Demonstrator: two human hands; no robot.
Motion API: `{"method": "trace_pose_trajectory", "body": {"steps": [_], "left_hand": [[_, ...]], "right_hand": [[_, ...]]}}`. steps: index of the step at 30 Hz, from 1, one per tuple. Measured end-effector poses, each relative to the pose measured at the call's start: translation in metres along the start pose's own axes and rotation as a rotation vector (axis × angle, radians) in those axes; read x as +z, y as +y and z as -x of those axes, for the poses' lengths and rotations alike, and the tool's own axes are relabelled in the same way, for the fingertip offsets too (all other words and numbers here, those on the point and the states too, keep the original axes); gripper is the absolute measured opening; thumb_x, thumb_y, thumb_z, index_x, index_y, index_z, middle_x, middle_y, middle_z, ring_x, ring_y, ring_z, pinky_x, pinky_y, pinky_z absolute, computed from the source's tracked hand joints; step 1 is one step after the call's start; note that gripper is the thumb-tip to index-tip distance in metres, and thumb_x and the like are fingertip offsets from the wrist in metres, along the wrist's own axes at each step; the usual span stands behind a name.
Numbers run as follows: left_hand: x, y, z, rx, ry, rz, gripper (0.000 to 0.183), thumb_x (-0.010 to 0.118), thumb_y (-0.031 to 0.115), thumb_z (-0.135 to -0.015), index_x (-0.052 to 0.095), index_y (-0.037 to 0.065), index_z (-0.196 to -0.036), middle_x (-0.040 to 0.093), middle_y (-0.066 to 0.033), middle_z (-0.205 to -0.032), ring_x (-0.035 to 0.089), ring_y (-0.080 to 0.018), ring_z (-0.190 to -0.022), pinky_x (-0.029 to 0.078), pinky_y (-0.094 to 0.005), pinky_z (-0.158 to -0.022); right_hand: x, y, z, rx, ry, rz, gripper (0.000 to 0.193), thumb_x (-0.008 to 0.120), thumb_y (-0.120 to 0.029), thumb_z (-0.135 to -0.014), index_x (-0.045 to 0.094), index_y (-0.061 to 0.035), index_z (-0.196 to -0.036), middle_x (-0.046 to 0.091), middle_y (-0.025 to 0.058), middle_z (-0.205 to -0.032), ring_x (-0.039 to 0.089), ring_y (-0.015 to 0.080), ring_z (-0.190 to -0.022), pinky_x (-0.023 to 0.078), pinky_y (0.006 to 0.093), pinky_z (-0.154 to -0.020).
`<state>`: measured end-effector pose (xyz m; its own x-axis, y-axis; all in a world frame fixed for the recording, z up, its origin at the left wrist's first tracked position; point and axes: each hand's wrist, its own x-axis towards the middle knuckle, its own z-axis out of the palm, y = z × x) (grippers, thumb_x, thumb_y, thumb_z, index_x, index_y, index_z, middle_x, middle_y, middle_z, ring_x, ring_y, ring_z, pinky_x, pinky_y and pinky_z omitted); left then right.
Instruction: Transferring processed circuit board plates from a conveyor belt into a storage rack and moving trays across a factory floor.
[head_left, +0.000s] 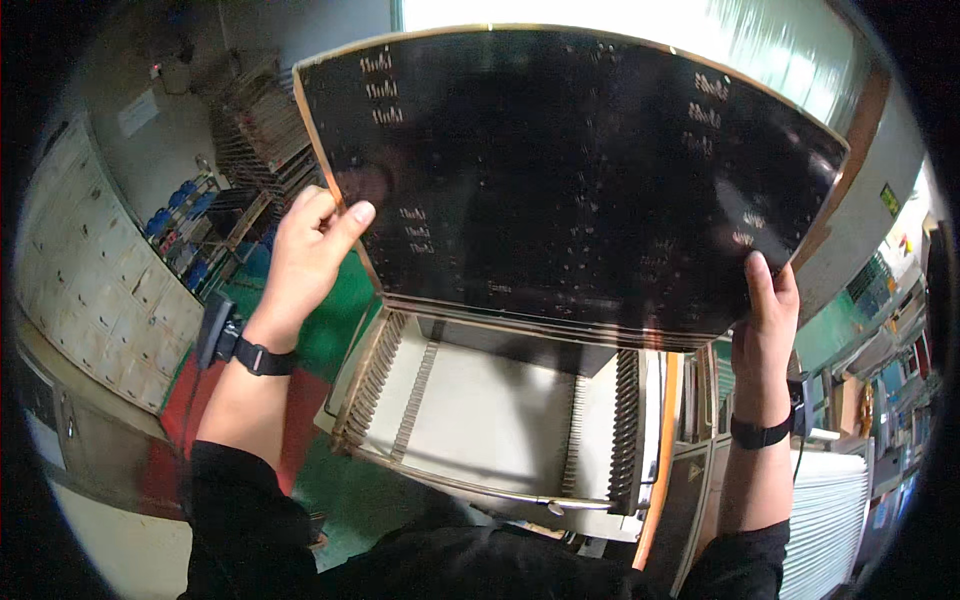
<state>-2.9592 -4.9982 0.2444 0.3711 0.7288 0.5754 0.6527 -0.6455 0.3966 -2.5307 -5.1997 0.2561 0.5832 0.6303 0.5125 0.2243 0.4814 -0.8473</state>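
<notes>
I hold a large, glossy black panel (520,190) with thin copper-coloured edges and rows of small pale marks. It is tilted up before me. My left hand (302,255) grips its left edge, thumb on the face and fingers behind. Near the lower right corner, my right hand (768,320) grips it the same way, with the fingers mostly hidden. Below the panel stands a slotted rack (370,385) with comb-like rows of teeth along its sides and a white base. Several more thin edges (520,325) show along the rack's far side, just under the panel's lower edge.
Worn white lockers (100,290) line the left wall. Behind my left hand are stacked racks (262,135) and a shelf with blue items. To the right are a dark cabinet (690,480), a white ribbed stack (825,520) and cluttered shelving. The floor is green and red.
</notes>
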Motion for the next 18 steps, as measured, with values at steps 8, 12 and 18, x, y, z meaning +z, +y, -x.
{"method": "trace_pose_trajectory", "body": {"steps": [8,12,18], "left_hand": [[0.060,0.001,0.008,-0.279,0.331,1.237,0.018,0.061,0.018,-0.103,0.059,0.005,-0.115,0.065,-0.0034,-0.113,0.061,-0.0130,-0.105,0.049,-0.0306,-0.094],[0.058,-0.035,0.008,-0.343,0.308,1.395,0.016,0.062,0.019,-0.103,0.060,0.008,-0.114,0.066,-0.0032,-0.113,0.063,-0.0141,-0.104,0.051,-0.0321,-0.095],[0.055,-0.012,0.007,-0.477,0.295,1.361,0.014,0.059,0.025,-0.105,0.061,0.011,-0.107,0.067,-0.0010,-0.107,0.064,-0.0134,-0.100,0.051,-0.0322,-0.092]], "right_hand": [[0.045,-0.035,-0.008,0.244,-0.184,-0.050,0.033,0.064,-0.022,-0.101,0.060,0.0014,-0.124,0.070,0.0078,-0.114,0.065,0.0135,-0.099,0.051,0.0296,-0.091],[0.014,-0.043,0.006,0.243,-0.418,-0.100,0.034,0.063,-0.018,-0.100,0.058,0.0010,-0.127,0.068,0.0069,-0.115,0.064,0.0137,-0.104,0.048,0.0294,-0.096],[-0.009,-0.016,0.039,0.214,-0.526,0.112,0.068,0.067,0.007,-0.091,0.035,0.0041,-0.151,0.061,0.0088,-0.130,0.060,0.0163,-0.119,0.047,0.0328,-0.105]]}}
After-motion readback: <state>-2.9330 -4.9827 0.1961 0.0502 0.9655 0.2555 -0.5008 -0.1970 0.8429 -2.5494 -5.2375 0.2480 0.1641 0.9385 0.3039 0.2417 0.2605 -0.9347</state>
